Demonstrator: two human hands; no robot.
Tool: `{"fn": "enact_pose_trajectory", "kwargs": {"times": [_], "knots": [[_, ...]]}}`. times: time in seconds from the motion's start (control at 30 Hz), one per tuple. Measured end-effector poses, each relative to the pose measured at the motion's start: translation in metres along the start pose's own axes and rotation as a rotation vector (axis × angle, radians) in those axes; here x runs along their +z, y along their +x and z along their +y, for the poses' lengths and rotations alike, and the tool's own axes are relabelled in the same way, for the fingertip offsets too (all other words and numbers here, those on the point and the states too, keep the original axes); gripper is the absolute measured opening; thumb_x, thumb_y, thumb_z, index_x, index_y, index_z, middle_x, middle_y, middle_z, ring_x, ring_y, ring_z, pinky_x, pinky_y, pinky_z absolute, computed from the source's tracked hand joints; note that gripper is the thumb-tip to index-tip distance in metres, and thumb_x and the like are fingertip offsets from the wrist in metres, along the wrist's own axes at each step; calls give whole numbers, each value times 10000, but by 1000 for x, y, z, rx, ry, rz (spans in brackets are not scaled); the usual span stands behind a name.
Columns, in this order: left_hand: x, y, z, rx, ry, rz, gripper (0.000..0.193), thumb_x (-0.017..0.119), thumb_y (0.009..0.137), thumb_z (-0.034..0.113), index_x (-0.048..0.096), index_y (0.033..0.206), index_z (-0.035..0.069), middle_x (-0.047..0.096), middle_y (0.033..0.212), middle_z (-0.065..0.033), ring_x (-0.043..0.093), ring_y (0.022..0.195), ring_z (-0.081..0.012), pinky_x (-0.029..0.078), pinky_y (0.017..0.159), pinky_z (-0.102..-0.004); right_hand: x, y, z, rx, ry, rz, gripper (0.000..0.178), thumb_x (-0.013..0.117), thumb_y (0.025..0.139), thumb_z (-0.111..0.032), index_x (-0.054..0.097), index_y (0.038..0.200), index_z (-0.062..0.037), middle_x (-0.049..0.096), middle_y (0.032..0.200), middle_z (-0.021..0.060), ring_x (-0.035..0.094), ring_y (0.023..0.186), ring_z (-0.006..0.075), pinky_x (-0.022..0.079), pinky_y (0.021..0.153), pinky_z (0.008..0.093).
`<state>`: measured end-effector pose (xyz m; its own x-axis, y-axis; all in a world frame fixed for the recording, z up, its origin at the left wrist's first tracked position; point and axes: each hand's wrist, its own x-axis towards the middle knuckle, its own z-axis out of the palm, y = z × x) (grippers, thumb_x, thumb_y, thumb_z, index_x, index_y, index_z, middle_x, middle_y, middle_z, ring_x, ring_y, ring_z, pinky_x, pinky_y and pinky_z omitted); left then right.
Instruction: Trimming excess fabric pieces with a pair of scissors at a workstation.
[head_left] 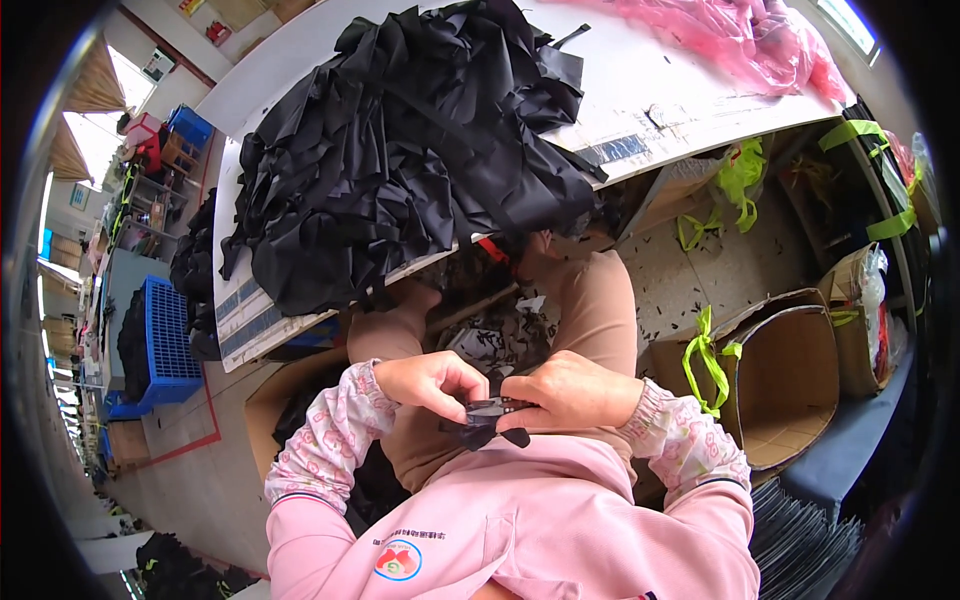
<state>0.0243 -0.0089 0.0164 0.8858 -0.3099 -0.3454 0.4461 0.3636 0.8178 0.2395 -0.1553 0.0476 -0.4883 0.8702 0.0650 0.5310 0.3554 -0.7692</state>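
Note:
Over my lap, a small piece of black fabric point(478, 436) is held between my two hands, its loose corners hanging down. My left hand point(432, 384) pinches its left side between thumb and fingers. From the other side my right hand point(572, 393) grips it, fingers curled and thumb pressed in. A narrow greyish, shiny strip point(485, 407) shows between the fingertips; its kind cannot be made out. Ahead of my knees, a large heap of black fabric pieces point(400, 150) covers much of the white table point(650, 110) and hangs over its near edge.
Pink plastic sheeting point(740, 40) lies at the table's far right. An open cardboard box point(785, 390) with a yellow-green tie point(707, 365) stands to my right, near a stack of thin dark pieces point(800, 535). A blue crate point(170, 340) is at left. Dark scraps litter the floor point(690, 275).

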Motion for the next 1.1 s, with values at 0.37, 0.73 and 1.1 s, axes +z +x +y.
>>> {"fn": "enact_pose_trajectory", "kwargs": {"times": [0.37, 0.73, 1.1], "knots": [[7, -1, -1, 56, 45, 79, 114, 642, 861, 25, 632, 966, -18, 603, 910, -6, 558, 848, -71, 455, 770, -229, 3, -6, 12, 38, 88, 95, 367, 674, 866, -356, 549, 771, -24, 552, 575, 162, 561, 527, 368, 434, 498, 422], [33, 16, -8, 482, -20, 800, 128, 607, 883, -32, 642, 1007, -26, 611, 970, -9, 562, 909, -81, 457, 855, -231, 33, 3, 2, 193, -130, 508, 372, 703, 838, -369, 532, 815, -40, 619, 603, 102, 615, 515, 299, 482, 467, 387], [35, 15, -9, 508, 68, 806, 136, 607, 880, -45, 636, 1011, -21, 604, 984, -19, 560, 919, -89, 451, 870, -244, 23, -1, 5, 285, 193, 415, 363, 706, 842, -359, 564, 823, -25, 601, 610, 144, 617, 558, 343, 490, 515, 407]]}}
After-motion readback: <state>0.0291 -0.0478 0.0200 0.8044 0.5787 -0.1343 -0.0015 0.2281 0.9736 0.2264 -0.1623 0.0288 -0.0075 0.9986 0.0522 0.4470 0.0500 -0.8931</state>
